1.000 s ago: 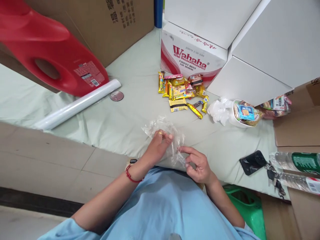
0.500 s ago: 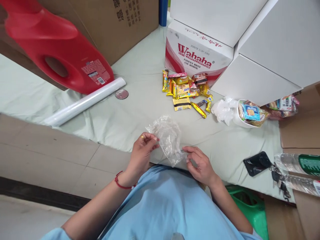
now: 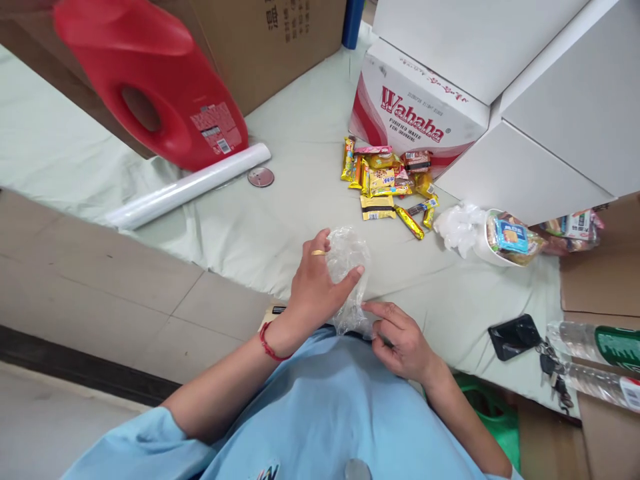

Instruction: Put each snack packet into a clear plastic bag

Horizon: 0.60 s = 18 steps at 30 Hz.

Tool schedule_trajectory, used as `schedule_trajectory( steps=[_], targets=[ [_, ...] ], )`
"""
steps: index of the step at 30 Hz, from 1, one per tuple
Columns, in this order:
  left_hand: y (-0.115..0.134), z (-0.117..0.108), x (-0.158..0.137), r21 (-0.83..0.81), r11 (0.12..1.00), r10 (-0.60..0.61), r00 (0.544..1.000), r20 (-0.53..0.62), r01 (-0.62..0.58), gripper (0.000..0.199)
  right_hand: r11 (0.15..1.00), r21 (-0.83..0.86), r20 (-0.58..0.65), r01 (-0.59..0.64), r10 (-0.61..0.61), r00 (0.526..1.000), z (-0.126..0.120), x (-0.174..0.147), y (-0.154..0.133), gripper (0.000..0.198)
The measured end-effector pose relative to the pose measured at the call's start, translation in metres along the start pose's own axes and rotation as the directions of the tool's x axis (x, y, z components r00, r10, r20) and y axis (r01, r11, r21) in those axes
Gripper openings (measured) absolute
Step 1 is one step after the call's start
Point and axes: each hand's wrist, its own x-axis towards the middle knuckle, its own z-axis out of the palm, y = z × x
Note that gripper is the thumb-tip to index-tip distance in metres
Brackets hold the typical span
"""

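A crumpled clear plastic bag (image 3: 350,257) is between my two hands at the table's near edge, close to my body. My left hand (image 3: 317,283) is against its left side, thumb stretched out across the plastic and well apart from the fingers; some fingertips are hidden. On the other side, my right hand (image 3: 403,337) pinches the lower right part of the bag between thumb and fingers. Beyond the bag lies a loose pile of wrapped snacks (image 3: 385,180), mostly yellow, touched by neither hand.
A red jug (image 3: 185,107), a white roll (image 3: 190,187) and a round metal disc (image 3: 261,177) are at left. Behind the snacks stands a Wahaha carton (image 3: 415,107). At right are a white tub (image 3: 483,240) of snacks, a black phone-like object (image 3: 514,337), keys (image 3: 555,373) and plastic bottles (image 3: 575,340).
My left hand has moved right and up over the bag, its pinch opened into a spread thumb and fingers. My right hand keeps its pinch. The whole view has shifted slightly.
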Motion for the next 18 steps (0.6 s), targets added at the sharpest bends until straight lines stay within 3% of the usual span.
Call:
schedule_trajectory(
  steps=[2,5,8,10,11,13,15,18],
  targets=[
    [-0.008,0.0,0.007,0.169,0.986,-0.011,0.998,0.055,0.001,0.06,1.0,0.012,-0.002,-0.015,0.015,1.0,0.003,-0.002,-0.001,0.022],
    [-0.03,-0.003,0.011,0.283,0.958,-0.109,0.967,0.232,0.04,0.018,0.992,0.056,0.088,-0.114,0.109,0.99,-0.007,-0.011,0.003,0.017],
    [-0.048,-0.005,0.001,0.241,0.97,-0.056,0.947,0.315,-0.023,0.024,0.949,0.191,0.4,-0.25,0.157,0.903,-0.036,-0.021,0.017,0.022],
    [-0.053,-0.004,-0.01,0.2,0.978,-0.004,0.954,0.3,-0.059,0.026,0.881,0.266,0.506,-0.392,0.219,0.834,-0.056,-0.024,0.029,0.035],
    [-0.053,-0.002,-0.014,0.185,0.98,0.015,0.954,0.299,-0.073,0.028,0.835,0.291,0.467,-0.467,0.302,0.831,-0.063,-0.023,0.036,0.037],
    [-0.05,0.002,-0.021,0.164,0.98,0.057,0.951,0.305,-0.111,0.03,0.733,0.367,0.261,-0.573,0.51,0.819,-0.064,-0.014,0.049,0.038],
    [-0.045,0.005,-0.023,0.145,0.976,0.11,0.94,0.323,-0.164,0.031,0.646,0.46,0.092,-0.609,0.647,0.757,-0.049,0.004,0.06,0.046],
    [-0.036,0.006,-0.024,0.095,0.974,0.161,0.927,0.338,-0.204,0.033,0.576,0.512,0.053,-0.638,0.72,0.692,-0.011,0.037,0.072,0.052]
  ],
)
